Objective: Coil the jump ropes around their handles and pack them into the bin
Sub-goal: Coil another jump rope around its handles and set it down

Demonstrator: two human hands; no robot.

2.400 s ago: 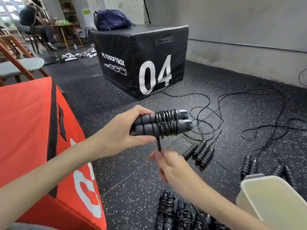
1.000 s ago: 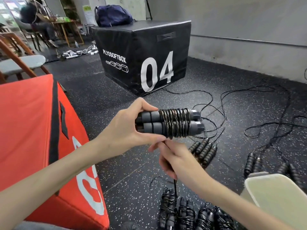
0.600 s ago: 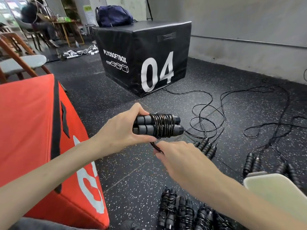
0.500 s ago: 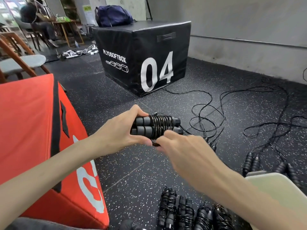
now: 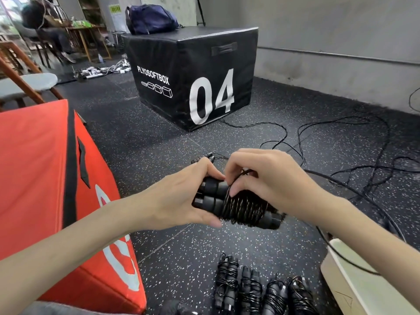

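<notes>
The left hand grips the bare end of a pair of black foam-covered jump-rope handles, fingers curled round them above the speckled black rubber floor. The right hand covers the far side of the bundle, thumb and fingertips pinching a strand of the thin black cord against the coils; where that strand ends is hidden under the fingers. Four already coiled black ropes lie in a row near the bottom edge, partly cut off. The cream plastic bin shows only a corner at lower right, its inside out of view. Loose black ropes sprawl beyond, their handles mostly hidden by the hands.
</notes>
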